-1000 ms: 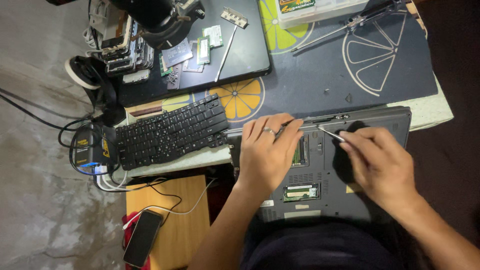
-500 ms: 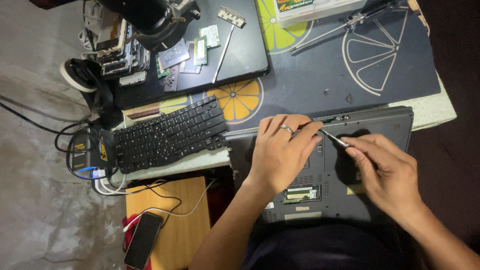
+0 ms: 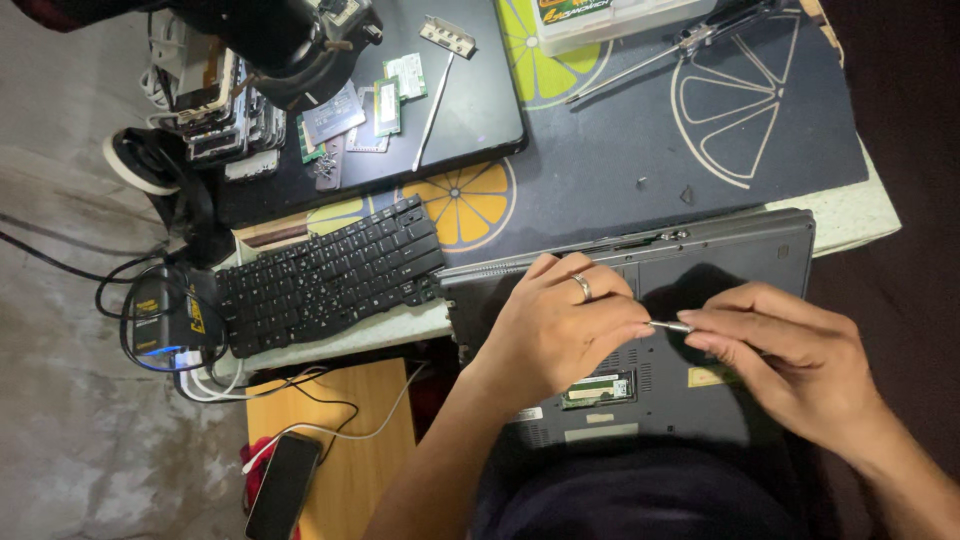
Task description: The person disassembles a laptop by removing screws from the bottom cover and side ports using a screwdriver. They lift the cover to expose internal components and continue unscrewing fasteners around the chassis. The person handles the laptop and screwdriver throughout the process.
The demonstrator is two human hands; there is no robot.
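Head view: laptop upside down at table edge.
Right hand pinches screwdriver; left hand, fingers curled, steadies the tip. Best kept upright, pressed firmly.

Mat beyond laptop free; keyboard crowds left.

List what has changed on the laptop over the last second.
The left hand slid right across the upturned laptop, uncovering the green memory module; its fingertips now meet the thin metal tool held in the right hand. The right hand kept its grip. The loose keyboard and phone stayed put.
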